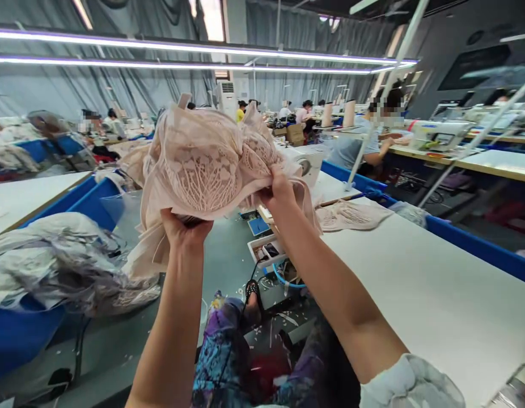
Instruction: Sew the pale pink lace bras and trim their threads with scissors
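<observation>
Beside the white table [436,277], the left grip [186,231] and right grip [281,190] clasp pale lace garments [203,173].

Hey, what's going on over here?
A person is holding up a bundle of pale pink lace fabric in both hands. The left hand grips it from below, and the right hand grasps its edge at the right. A similar lace piece lies on the white table. Beyond it, a co-worker sits at another workstation.
</observation>
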Available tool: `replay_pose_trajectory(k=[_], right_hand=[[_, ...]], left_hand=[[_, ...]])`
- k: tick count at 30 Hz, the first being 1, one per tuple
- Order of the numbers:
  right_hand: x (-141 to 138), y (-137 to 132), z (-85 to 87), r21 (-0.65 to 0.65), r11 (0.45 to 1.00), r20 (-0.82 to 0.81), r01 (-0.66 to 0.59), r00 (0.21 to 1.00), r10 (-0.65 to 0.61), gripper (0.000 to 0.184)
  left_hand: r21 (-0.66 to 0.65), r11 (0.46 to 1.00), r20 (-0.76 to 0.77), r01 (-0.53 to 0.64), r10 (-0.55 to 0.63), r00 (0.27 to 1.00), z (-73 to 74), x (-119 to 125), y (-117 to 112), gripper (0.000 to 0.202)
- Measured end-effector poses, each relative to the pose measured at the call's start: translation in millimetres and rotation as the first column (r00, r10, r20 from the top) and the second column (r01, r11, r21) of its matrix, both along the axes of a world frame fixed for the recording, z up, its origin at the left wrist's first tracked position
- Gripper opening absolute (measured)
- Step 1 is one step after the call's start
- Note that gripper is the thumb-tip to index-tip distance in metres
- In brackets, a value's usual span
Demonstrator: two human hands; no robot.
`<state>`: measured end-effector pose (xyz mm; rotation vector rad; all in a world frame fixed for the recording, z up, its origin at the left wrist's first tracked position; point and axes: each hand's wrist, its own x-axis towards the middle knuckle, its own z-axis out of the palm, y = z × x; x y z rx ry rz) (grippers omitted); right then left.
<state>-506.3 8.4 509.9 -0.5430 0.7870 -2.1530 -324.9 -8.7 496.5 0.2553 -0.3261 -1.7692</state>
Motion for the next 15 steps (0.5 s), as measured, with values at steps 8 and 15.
replay_pose_trajectory(k=[8, 15], right_hand=[[-125.3, 43.8, 51.7, 0.024, 0.983, -0.177, 0.182, 0.968, -0.175, 0.016], [-230.0, 95.3, 32.2, -0.094, 0.871, -0.208, 0.483, 0.846, -0.491, 0.030]], left_hand=[[-0.219, 0.953, 0.009, 0.209, -0.212, 0.977, 45.9, -139.9, 1.1, 0.046], [-0.206, 0.916, -0.001, 0.344, -0.351, 0.936, 33.0, -246.5, 31.9, 0.042]])
